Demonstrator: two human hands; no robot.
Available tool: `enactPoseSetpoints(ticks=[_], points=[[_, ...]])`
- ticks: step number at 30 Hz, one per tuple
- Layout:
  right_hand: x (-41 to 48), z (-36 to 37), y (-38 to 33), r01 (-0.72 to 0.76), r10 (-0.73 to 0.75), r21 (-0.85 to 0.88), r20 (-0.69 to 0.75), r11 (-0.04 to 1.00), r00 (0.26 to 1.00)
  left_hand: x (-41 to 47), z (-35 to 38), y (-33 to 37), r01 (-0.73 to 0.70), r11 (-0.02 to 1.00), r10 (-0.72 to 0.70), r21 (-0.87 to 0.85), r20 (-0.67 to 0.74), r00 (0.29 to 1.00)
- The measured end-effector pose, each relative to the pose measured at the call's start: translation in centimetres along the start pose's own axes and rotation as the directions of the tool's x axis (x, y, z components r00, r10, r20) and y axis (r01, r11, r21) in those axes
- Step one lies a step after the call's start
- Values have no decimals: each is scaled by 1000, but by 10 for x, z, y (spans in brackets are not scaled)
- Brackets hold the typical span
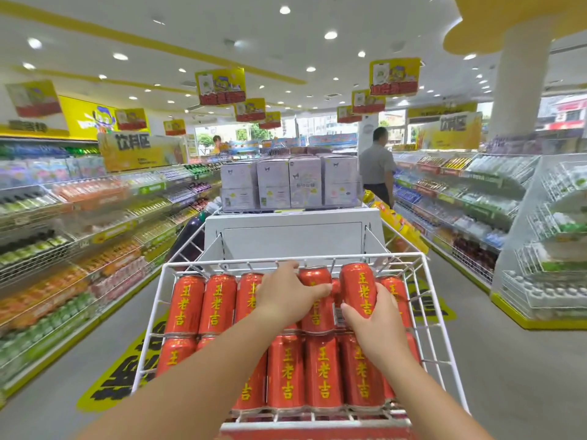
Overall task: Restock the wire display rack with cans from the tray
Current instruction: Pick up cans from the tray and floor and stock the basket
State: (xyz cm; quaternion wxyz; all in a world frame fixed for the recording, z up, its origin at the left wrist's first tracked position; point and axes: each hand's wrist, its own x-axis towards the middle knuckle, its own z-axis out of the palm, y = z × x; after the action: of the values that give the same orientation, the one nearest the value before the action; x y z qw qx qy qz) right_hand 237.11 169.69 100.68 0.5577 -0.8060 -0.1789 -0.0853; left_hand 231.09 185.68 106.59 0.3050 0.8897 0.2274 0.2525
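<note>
Nearest the camera, I see both forearms reaching forward over the white wire display rack (441, 312), which is tilted and loaded with red cans lying in rows, yellow characters facing up. Near row: the cans (320, 369) lie side by side, touching. Far row: more red cans (219, 303) fill the left part of the rack.

My right hand (376, 322) is closed around one red can (357, 285) at the far right of the rack; thumb on the left of the can, fingers wrapped on its right side. This can sits slightly higher than its neighbours. My left hand (286, 296) lies palm down on the far row, fingers curled over a second can (316, 300) just left of the gripped one; I cannot tell whether it grips or only rests.

Beyond the rack stands a white display stand (292, 231) carrying pale boxes (289, 182). Stocked shelves (79, 223) line the aisle left and right. Farther off, on the right, a person in a grey shirt (376, 166) faces the shelves. No tray is identifiable.
</note>
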Motion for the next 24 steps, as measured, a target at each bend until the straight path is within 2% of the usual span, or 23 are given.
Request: enactPoseSetpoints(ticks=[3, 8, 17, 24], points=[[1, 6, 7, -10, 10, 8, 15, 1000, 1000, -2, 6, 1, -116, 962, 127, 247, -30, 991], [2, 9, 11, 3, 1, -109, 31, 994, 1000, 1, 7, -1, -207, 879, 245, 430, -35, 969], [6, 17, 14, -7, 30, -200, 114, 980, 993, 3, 21, -8, -236, 765, 353, 599, -83, 932], [8, 23, 20, 13, 9, -227, 96, 974, 995, 1, 56, -14, -160, 824, 309, 543, -195, 931]])
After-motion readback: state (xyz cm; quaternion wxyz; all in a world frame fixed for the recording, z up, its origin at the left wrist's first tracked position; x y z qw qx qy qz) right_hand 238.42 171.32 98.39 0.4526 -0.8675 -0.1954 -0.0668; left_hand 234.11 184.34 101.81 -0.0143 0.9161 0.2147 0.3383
